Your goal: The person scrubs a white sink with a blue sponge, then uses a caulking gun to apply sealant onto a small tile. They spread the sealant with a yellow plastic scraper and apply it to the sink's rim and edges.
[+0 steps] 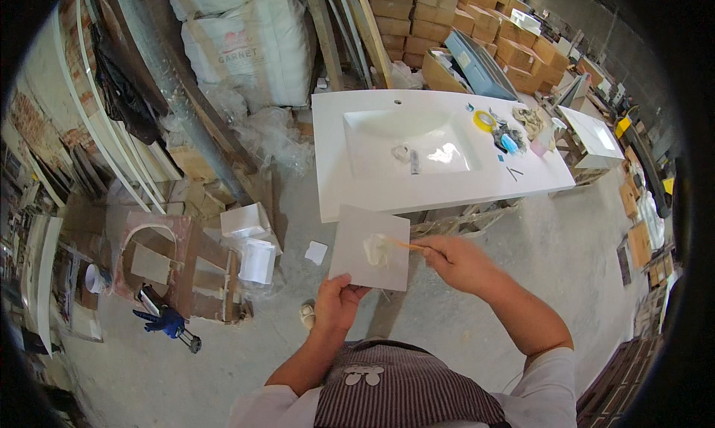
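From the head view, the floor (521, 242) under the hands is grey and dusty, in a crowded workshop. Just past the hands stands a white tabletop (335, 182) with a sink bowl (406, 141) sunk into it. On the tabletop, far off past the right hand, lie a yellow tape roll (485, 119) and some small blue bits.

The left hand (337, 303) is closed on the bottom edge of a flat grey square board (357, 242) and holds it up in the air. The right hand (456, 262) is closed on a thin wooden stick (408, 245). The tip of the stick sits in a blob of white paste (377, 248) on the board.

Well past the tabletop, brown cardboard boxes (514, 48) are piled high. Far beyond the left hand stands a big white sack (238, 44) with red marks on it. Down on the floor, left of the left hand, lie white foam blocks (249, 238) and a blue glue gun (167, 322).
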A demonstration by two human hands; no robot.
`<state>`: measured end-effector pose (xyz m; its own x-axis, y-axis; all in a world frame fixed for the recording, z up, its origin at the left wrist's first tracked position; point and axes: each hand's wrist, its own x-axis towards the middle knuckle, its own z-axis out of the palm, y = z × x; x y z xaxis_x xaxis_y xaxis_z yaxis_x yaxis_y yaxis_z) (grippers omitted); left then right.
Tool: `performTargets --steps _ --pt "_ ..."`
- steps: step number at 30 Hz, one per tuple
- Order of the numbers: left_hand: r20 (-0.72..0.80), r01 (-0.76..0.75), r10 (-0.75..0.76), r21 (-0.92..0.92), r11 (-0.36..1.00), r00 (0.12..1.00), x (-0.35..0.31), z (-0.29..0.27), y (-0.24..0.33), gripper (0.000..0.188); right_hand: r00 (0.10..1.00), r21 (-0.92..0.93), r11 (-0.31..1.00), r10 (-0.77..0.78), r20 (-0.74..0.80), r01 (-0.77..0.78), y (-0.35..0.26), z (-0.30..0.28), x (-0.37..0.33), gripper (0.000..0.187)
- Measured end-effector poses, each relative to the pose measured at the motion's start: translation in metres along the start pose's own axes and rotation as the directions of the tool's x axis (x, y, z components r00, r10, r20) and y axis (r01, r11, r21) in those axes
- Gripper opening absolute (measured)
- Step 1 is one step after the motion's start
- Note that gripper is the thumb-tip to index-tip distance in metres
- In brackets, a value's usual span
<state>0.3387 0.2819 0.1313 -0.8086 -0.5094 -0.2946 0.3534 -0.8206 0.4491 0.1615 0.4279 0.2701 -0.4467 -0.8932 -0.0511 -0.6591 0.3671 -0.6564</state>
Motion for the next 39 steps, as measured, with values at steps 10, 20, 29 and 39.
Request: performTargets --steps 10,20,29,39 --pt "0.102 -0.191 0.179 0.115 0.975 0.978 -0.004 -0.005 -0.011 0.036 0.777 0.8 0.207 0.462 0.427 -0.563 0.058 0.063 -0.027 0.022" --pt "0.07 0.064 -0.104 0.436 0.898 0.992 0.0 0.007 -0.009 0.035 0.863 -0.163 0.965 0.258 0.435 -0.206 0.049 -0.033 0.052 0.028" --pt "-0.024 0.077 -0.073 0.321 0.944 0.997 0.008 -0.004 -0.01 0.036 0.906 -0.79 0.504 0.032 0.422 0.35 -0.058 0.033 0.025 0.019" --pt "0.075 0.07 -0.061 -0.135 0.988 0.995 0.004 -0.016 0.003 0.051 0.972 -0.542 0.832 0.016 0.233 0.116 -0.032 -0.005 0.018 0.03"
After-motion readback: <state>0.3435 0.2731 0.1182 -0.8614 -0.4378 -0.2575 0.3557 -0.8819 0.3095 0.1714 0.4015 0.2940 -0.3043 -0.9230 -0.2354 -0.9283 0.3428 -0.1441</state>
